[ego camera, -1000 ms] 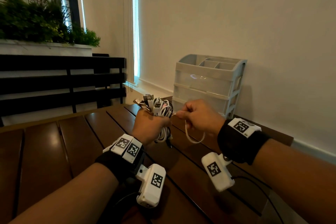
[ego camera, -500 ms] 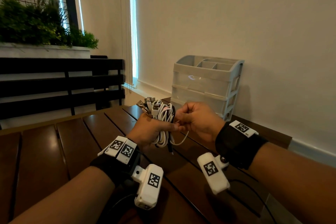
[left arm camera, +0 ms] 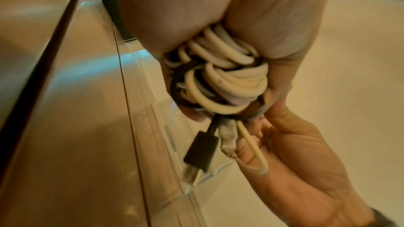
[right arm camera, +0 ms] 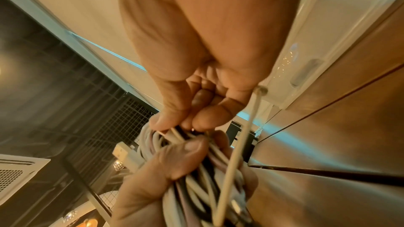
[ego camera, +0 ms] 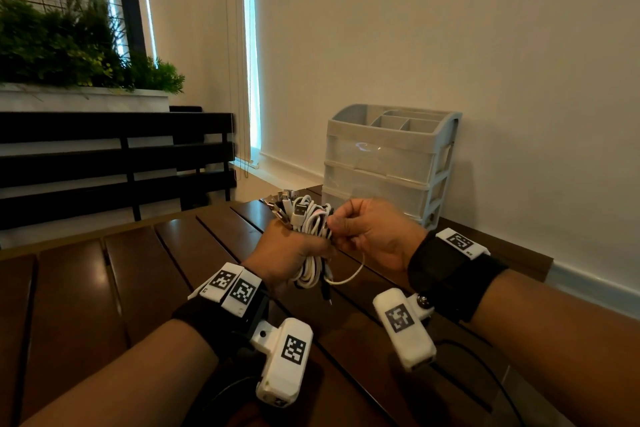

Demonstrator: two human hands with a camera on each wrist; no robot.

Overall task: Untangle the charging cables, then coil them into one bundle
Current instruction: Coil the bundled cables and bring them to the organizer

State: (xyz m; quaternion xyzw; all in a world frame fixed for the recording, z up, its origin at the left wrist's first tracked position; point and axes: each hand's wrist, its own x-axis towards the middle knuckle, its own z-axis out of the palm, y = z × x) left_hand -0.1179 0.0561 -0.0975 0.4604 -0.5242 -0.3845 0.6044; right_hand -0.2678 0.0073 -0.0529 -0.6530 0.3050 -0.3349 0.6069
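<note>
A bundle of white and black charging cables [ego camera: 308, 239] is held above the brown slatted table [ego camera: 104, 288]. My left hand [ego camera: 287, 253] grips the coiled cables [left arm camera: 223, 75] in its fist, with USB plugs [ego camera: 294, 206] sticking out of the top. My right hand [ego camera: 367, 232] meets the bundle from the right and pinches a thin white cable [ego camera: 349, 276] that hangs in a small loop below. In the right wrist view its fingertips [right arm camera: 166, 123] press against the bundle [right arm camera: 192, 179] beside the left thumb. A black plug [left arm camera: 201, 151] dangles under the coil.
A grey plastic drawer organizer [ego camera: 388, 163] stands against the wall just behind the hands. A black slatted bench [ego camera: 114, 163] and a planter with green plants [ego camera: 69, 45] lie beyond the table's left side. The table's right edge [ego camera: 540, 260] runs close to the wall.
My right hand has moved left from a short gap to touch the bundle. The white cable's free loop has grown shorter and now hangs under the coil.
</note>
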